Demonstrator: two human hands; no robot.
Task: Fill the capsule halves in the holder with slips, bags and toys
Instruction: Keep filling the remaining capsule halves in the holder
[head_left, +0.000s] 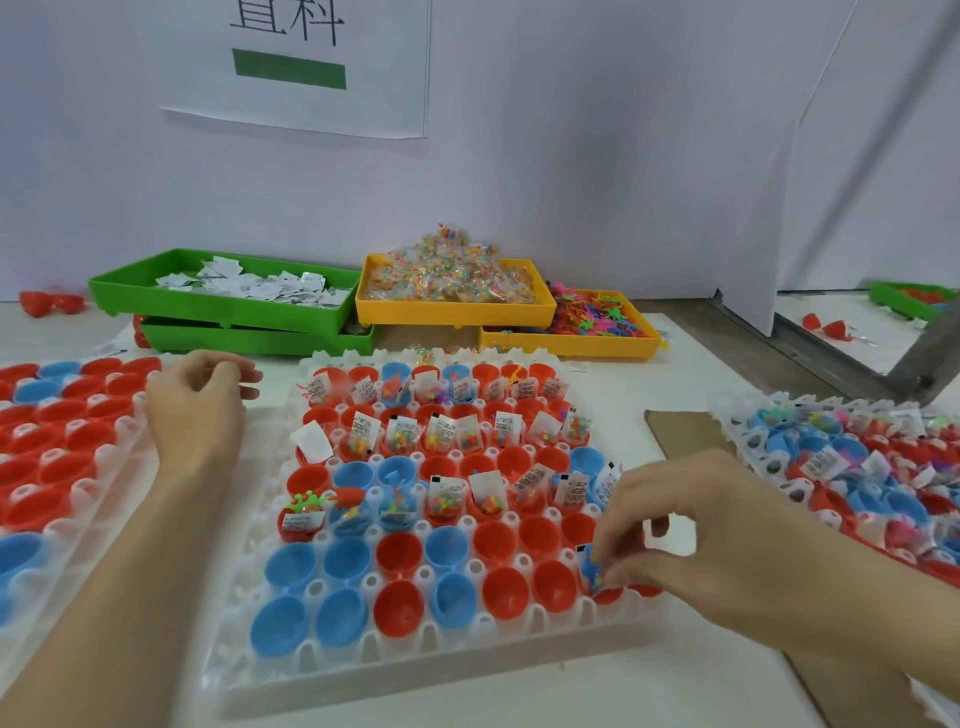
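A white holder (467, 642) in front of me carries red and blue capsule halves. Its far rows hold paper slips, small bags of coloured beads and toys; the two near rows are mostly bare cups. My right hand (691, 525) is over the holder's near right corner and pinches a small bead bag (592, 569) at a capsule half there. My left hand (200, 402) hovers left of the holder with fingers loosely curled, nothing visible in it. A green tray of slips (223, 304), a yellow tray of bead bags (452, 309) and a yellow tray of toys (571, 340) stand behind.
A second holder of bare red and blue halves (57, 441) lies at the left. A filled holder (852, 467) lies at the right on cardboard (675, 431). Loose red halves (49, 304) sit at the far left. A white wall with a paper sign stands behind the trays.
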